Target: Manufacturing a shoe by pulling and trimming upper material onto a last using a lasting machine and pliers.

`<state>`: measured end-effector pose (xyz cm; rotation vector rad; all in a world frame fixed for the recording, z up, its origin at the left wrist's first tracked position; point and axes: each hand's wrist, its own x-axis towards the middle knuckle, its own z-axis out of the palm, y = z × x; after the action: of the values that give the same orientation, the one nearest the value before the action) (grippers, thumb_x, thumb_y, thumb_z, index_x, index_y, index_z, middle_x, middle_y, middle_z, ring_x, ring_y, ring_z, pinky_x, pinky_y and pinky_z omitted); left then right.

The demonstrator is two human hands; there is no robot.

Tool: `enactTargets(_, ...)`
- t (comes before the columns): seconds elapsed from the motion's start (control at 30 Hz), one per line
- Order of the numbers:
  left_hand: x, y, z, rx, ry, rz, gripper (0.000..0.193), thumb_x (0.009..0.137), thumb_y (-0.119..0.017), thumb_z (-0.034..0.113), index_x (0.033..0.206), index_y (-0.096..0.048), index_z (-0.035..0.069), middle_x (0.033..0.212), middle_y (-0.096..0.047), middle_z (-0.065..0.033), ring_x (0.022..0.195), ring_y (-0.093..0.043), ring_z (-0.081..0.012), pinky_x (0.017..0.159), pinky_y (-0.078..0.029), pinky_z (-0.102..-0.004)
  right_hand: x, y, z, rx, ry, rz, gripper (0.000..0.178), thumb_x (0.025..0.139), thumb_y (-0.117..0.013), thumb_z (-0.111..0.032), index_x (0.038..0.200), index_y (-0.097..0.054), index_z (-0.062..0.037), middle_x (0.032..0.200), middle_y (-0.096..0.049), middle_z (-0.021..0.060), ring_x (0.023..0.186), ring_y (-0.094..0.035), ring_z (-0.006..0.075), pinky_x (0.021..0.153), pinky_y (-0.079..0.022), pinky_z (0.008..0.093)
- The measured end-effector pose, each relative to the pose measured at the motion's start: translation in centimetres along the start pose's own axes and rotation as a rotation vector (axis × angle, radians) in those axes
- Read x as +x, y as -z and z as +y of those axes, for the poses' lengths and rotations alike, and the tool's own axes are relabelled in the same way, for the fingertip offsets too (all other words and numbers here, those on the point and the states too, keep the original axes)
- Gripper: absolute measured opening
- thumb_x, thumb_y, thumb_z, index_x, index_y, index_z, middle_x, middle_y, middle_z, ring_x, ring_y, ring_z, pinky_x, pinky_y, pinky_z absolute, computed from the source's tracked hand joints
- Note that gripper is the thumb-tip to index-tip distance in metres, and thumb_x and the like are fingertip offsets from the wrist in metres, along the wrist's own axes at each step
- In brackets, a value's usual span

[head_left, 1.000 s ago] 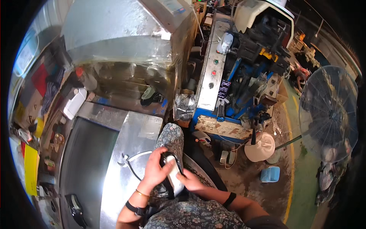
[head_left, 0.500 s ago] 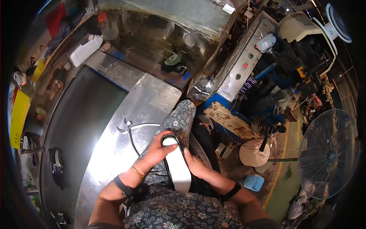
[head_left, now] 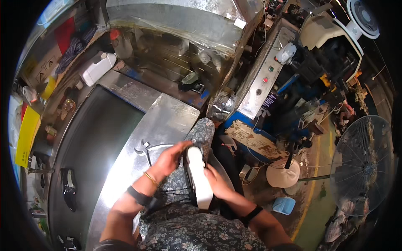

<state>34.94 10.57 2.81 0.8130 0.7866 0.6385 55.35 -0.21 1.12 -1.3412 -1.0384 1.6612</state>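
A dark shoe with a pale, almost white sole lies sole up along my lap, its far end over my thigh. My right hand grips it from the right side, fingers partly hidden beneath. My left hand is beside the far left edge with fingers stretched out. Its fingertips come close to the shoe's far end; whether they touch it I cannot tell. A pair of metal pincers lies on the steel worktop, partly behind my left hand, jaws toward the left.
A dark conveyor belt on the left carries black shoes. Beyond the steel worktop is a plastic-covered housing with a shoe inside. On the right stand a machine with a button panel, a pale round container, a blue tub and a large fan.
My left thumb has come off the sole, and the left hand has moved away from the shoe with fingers straightened. The right hand keeps its hold. The whole view has shifted slightly.
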Motion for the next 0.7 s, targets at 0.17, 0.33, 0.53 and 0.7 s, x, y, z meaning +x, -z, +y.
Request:
enactTargets(0.17,-3.3,-4.6,2.8,1.075,0.15,0.604,0.058,0.103,-0.033,0.039,0.097,-0.067,-0.007,0.109,-0.064,-0.0317,0.097,-0.063,-0.0462,0.087,-0.049,-0.0474,1.9,-4.4,-3.7,-0.124,0.029,0.098,0.055,0.102,-0.044,-0.028,0.139,-0.033,0.0111,0.121,-0.057,0.0298,0.111,-0.059,0.0332,0.093,-0.045,0.0393)
enactTargets(0.33,-5.8,-3.3,2.2,1.325,0.127,0.448,0.042,0.101,-0.039,0.032,0.118,-0.051,-0.004,0.106,-0.06,-0.0355,0.09,-0.061,-0.051,0.08,-0.049,-0.0525,1.6,-7.7,-2.8,-0.308,0.206,0.202,0.055,0.101,-0.043,-0.024,0.142,-0.027,0.0095,0.123,-0.052,0.0362,0.118,-0.053,0.0449,0.097,-0.042,0.0434)
enactTargets(0.53,-7.9,-4.1,-3.0,0.866,-0.428,0.602,0.055,0.102,-0.042,0.026,0.148,-0.026,-0.001,0.128,-0.055,-0.0298,0.115,-0.056,-0.0433,0.097,-0.045,-0.0434,0.9,-7.4,-2.4,-0.324,0.331,0.247,0.049,0.102,-0.044,-0.018,0.142,-0.032,0.0061,0.132,-0.049,0.0304,0.124,-0.05,0.039,0.102,-0.039,0.0407)
enactTargets(0.7,-5.3,-2.7,1.3,-0.41,0.139,0.397,0.062,0.103,-0.03,0.053,0.143,-0.042,0.007,0.135,-0.055,-0.0119,0.123,-0.053,-0.0226,0.104,-0.039,-0.0363,1.6,-3.0,-2.4,-0.377,0.144,0.123,0.058,0.104,-0.037,-0.042,0.139,-0.037,0.0047,0.131,-0.051,0.0279,0.123,-0.052,0.0379,0.103,-0.038,0.0397)
